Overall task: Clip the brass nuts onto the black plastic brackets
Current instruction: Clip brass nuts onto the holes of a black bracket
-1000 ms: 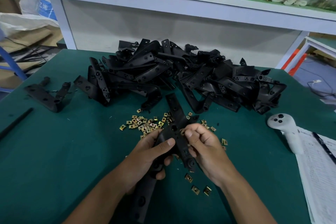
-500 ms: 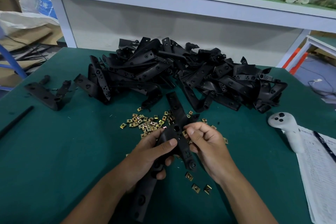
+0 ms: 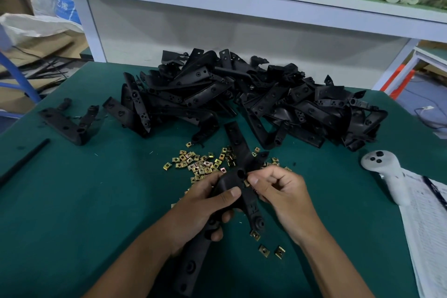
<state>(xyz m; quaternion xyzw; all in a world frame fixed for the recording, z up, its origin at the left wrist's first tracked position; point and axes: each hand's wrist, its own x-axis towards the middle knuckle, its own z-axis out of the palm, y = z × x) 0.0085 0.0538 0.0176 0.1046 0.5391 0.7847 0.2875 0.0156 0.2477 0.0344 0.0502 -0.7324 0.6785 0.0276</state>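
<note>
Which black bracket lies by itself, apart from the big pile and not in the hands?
The bracket at the table's far left. It lies alone on the green mat, clear of the heap of brackets, while the left hand grips another one.

Dim, even light falls from above on the green worktop (image 3: 72, 213), so the hands throw only faint, soft shadows and nothing glares; the heap of black brackets (image 3: 242, 104) behind them sinks into a dark mass with weak grey sheen on a few flat faces. The wide lens bows the white shelf (image 3: 242, 5) above the heap and leans its posts outward. Sharpness is fair near the heap, while the picture's edges and the papers (image 3: 430, 225) far right of it go soft and smeared.
</note>
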